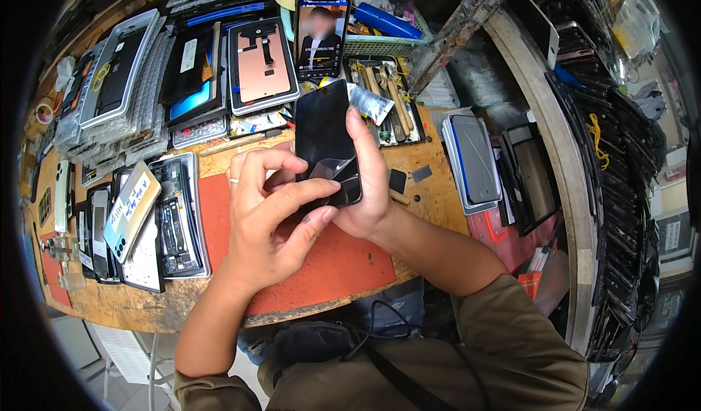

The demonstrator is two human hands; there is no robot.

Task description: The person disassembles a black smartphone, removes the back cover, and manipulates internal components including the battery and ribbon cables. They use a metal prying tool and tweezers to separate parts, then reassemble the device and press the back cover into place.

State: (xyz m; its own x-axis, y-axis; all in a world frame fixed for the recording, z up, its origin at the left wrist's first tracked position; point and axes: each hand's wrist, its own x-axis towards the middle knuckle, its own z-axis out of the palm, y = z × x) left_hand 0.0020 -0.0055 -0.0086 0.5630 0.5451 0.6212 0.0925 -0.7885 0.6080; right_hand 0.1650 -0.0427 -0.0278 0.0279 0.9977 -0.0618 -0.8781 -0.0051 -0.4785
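the step in hand looks like close finger work on the phone [320, 123], which sits in mid-air over the far part of the red mat [350, 261], dark screen up, its near end toward the person. on the near part of the screen is what looks like a clear film [330, 168], though it could be a reflection; i cannot tell. the next move seems to call for a steady hold from the right and a light, exact touch from the left, with no pressing on the glass.

the right hand [369, 166] is clamped on the phone from below and the right, its thumb laid up along the right edge, the other fingers mostly hidden. the left hand [266, 199] comes in from the left with its palm turned down: forefinger stretched across the near end of the screen, thumb held apart from it on the near side, middle finger bent at the phone's left edge. whether any left fingertip pinches the film, i cannot tell.

both forearms angle in over the near side of the bench [164, 309]. beyond the phone a lit phone [321, 39] stands upright, a tube [371, 104] just to its near right.
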